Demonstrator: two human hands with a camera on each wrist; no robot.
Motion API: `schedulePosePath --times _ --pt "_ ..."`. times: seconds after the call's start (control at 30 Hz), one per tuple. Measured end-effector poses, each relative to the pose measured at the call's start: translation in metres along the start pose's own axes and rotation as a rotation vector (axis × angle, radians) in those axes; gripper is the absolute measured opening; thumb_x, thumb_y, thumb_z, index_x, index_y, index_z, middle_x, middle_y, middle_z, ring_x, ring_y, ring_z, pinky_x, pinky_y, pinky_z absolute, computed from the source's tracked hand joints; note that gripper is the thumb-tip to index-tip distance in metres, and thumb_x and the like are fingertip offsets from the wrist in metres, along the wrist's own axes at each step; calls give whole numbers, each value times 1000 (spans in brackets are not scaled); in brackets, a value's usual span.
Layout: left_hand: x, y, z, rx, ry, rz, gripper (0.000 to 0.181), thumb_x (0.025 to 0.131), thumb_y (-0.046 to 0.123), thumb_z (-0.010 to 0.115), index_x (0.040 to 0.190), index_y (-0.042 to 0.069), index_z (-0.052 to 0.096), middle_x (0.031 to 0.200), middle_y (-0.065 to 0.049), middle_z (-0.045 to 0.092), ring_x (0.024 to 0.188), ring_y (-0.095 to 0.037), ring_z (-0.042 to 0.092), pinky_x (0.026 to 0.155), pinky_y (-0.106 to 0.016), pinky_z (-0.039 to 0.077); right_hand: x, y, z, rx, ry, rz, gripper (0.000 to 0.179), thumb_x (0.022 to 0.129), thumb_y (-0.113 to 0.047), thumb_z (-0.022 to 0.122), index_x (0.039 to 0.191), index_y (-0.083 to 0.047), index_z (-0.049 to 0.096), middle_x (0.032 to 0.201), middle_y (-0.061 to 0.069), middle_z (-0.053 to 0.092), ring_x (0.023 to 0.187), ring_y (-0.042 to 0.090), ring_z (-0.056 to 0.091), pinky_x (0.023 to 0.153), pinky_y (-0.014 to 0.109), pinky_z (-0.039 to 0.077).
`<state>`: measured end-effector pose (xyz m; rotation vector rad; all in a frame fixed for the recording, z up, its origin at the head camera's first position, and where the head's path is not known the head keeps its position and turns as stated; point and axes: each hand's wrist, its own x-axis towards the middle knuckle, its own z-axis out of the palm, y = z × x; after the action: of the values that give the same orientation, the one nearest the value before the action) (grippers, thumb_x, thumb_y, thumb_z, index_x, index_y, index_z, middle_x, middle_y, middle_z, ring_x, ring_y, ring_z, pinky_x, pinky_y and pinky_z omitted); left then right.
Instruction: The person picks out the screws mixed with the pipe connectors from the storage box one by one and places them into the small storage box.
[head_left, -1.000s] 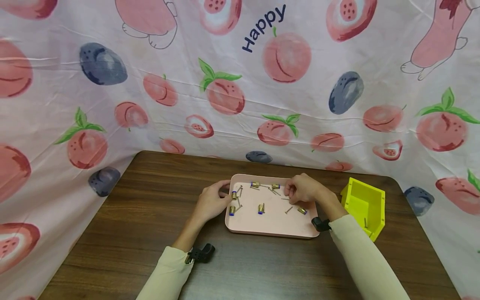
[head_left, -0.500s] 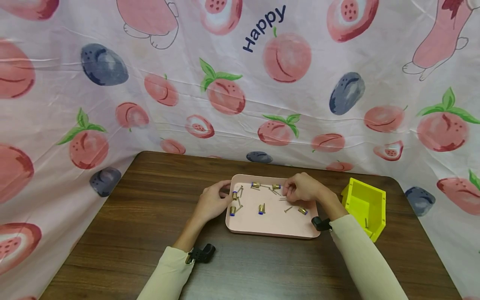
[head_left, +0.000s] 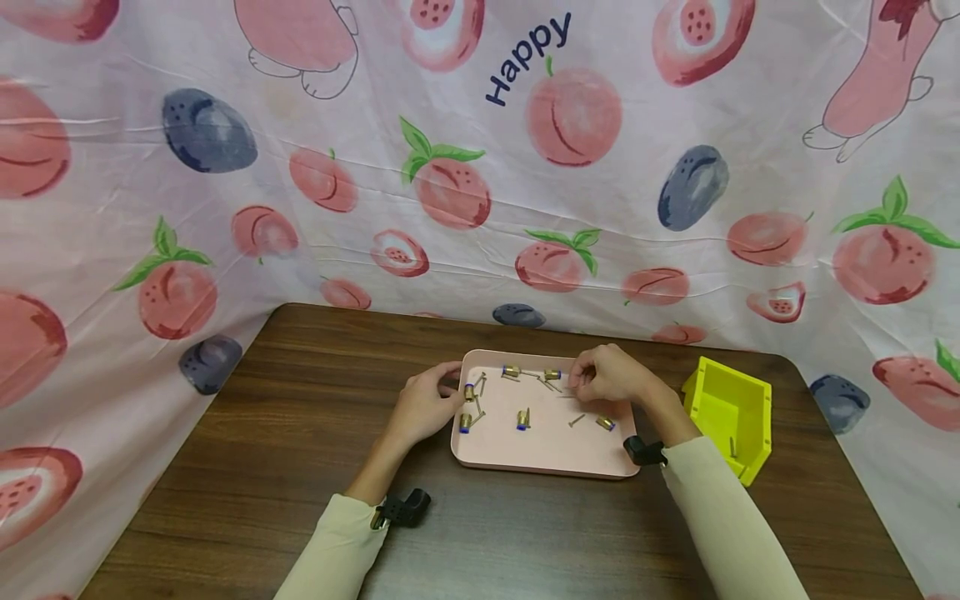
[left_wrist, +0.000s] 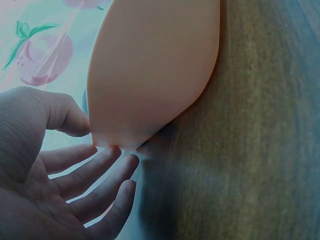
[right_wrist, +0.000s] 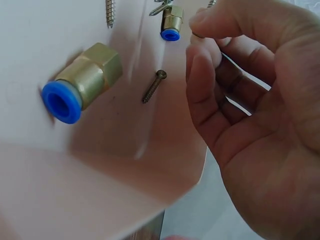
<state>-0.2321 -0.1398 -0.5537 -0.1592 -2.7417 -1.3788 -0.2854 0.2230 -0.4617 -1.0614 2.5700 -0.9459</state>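
A pink tray lies on the table with several brass fittings with blue collars and several loose screws. At its left end, my left hand touches the outer wall with extended fingertips; the left wrist view shows the thumb by the rim. My right hand is over the tray's right end, thumb and forefinger pinched together. Only a small dark edge of what seems a screw shows between them. Below that hand in the right wrist view are a fitting and a screw.
A yellow bin stands right of the tray, with a screw inside. The wooden table reaches back to a fruit-print cloth. A black wrist camera sits on each wrist.
My right hand has stayed at the tray's right end, its fingers working among the screws and now slightly raised and drawn right. The left hand keeps its place at the tray's edge.
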Motion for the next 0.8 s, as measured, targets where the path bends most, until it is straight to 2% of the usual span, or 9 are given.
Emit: schedulePosePath --times 0.07,0.13,0.2,0.3,0.6,0.8 --pt "0 1 -1 -7 -2 -3 58 90 23 73 148 14 70 128 0 78 96 -11 76 83 -38 60 -1 1 -1 2 12 -20 11 78 -4 78 83 -13 77 78 -10 65 71 8 58 65 26 49" --pt "-2 2 -2 -9 -3 -5 58 91 24 73 148 15 70 128 1 77 95 -10 76 83 -37 60 -1 0 -1 -3 14 -7 11 78 -5 79 83 -15 76 77 -10 65 71 8 58 66 26 50" --pt "-1 2 -1 -11 1 -12 58 90 24 73 148 16 71 129 3 77 96 -8 75 84 -35 60 -2 -7 -3 -19 13 37 12 79 -3 79 84 -13 76 76 -10 65 72 9 59 68 28 51" --pt "-1 2 -1 -13 6 1 58 90 23 73 147 14 71 128 1 78 96 -10 77 82 -36 60 -4 -12 -4 -17 18 62 11 82 -2 80 86 -11 75 76 -9 64 73 10 59 69 27 51" --pt "2 -4 2 6 3 -13 57 91 25 75 147 16 71 126 3 78 96 -8 76 85 -41 61 -15 -20 -5 24 111 75 12 85 0 83 90 -8 76 79 -7 65 75 14 59 71 26 51" --pt "3 -5 2 10 -11 -22 58 91 27 76 148 18 70 128 3 77 96 -8 76 85 -41 62 -20 -25 -7 40 171 53 13 86 0 83 93 -9 76 82 -6 65 77 15 59 72 27 51"
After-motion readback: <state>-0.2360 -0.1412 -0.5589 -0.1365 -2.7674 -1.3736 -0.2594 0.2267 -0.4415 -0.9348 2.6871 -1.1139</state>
